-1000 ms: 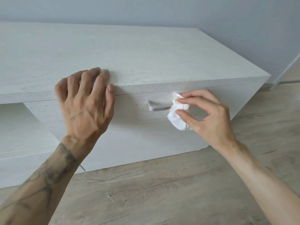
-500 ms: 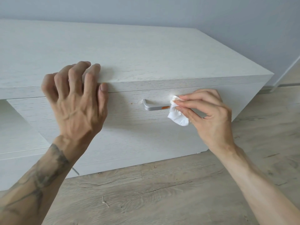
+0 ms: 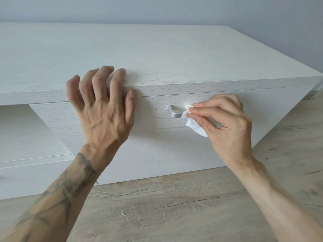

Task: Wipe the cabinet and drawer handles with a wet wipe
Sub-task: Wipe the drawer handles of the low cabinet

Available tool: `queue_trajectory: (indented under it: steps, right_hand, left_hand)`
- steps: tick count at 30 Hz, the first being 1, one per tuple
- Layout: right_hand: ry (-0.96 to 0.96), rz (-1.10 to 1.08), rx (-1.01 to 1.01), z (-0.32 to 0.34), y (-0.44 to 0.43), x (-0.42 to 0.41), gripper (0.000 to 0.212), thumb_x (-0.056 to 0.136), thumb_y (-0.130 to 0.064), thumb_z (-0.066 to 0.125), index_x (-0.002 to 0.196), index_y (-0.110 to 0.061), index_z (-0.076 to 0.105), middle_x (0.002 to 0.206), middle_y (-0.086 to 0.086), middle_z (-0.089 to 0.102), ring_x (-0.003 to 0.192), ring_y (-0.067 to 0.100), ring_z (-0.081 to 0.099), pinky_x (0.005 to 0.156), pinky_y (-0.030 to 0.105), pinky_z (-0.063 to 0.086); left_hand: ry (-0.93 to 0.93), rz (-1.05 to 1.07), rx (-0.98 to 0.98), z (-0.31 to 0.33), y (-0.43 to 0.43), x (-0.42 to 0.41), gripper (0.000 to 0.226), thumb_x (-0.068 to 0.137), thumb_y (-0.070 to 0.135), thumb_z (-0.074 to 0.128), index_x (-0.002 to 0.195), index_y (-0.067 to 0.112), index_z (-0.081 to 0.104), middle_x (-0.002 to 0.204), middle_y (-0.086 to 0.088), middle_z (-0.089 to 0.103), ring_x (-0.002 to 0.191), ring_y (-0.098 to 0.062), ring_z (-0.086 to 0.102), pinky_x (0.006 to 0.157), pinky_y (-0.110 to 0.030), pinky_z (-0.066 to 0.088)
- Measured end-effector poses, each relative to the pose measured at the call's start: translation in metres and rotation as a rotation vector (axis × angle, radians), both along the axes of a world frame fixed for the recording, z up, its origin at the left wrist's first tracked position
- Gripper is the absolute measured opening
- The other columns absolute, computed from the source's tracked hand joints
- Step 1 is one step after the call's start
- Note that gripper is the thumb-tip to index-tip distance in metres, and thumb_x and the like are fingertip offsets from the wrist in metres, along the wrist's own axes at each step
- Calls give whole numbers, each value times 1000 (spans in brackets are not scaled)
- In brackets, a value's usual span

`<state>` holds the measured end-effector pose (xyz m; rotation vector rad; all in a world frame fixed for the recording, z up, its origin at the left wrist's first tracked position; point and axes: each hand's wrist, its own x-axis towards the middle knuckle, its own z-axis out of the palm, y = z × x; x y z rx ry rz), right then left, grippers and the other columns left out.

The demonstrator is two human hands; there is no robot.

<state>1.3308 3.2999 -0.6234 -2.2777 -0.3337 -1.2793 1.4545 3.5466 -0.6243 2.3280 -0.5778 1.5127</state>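
Leftward along the drawer handle (image 3: 174,114) the wet wipe (image 3: 194,127) has slid, covering more of the bar. The left hand (image 3: 103,117) rests spread fingertips on the cabinet (image 3: 157,58) top edge, gripping nothing. The handle runs horizontally, left to right, across the drawer front (image 3: 157,145). The right hand (image 3: 227,126) pinches the wipe against it.

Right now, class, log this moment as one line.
step: handle wipe | right hand: pinches wipe on handle | left hand: at cabinet edge
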Motion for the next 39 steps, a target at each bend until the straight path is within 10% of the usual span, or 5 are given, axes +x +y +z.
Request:
queue_trajectory:
  steps: [39]
  right_hand:
    - [-83, -86, -29, -6, -18, -14, 13, 95, -7, 80, 107, -4, 82, 107, 6, 75, 95, 24, 70, 81, 50, 57]
  left_hand:
    - [-4, 3, -11, -1, 0, 0, 42, 114, 43, 32, 136, 15, 55, 137, -9, 51, 128, -31, 40, 120, -54, 18]
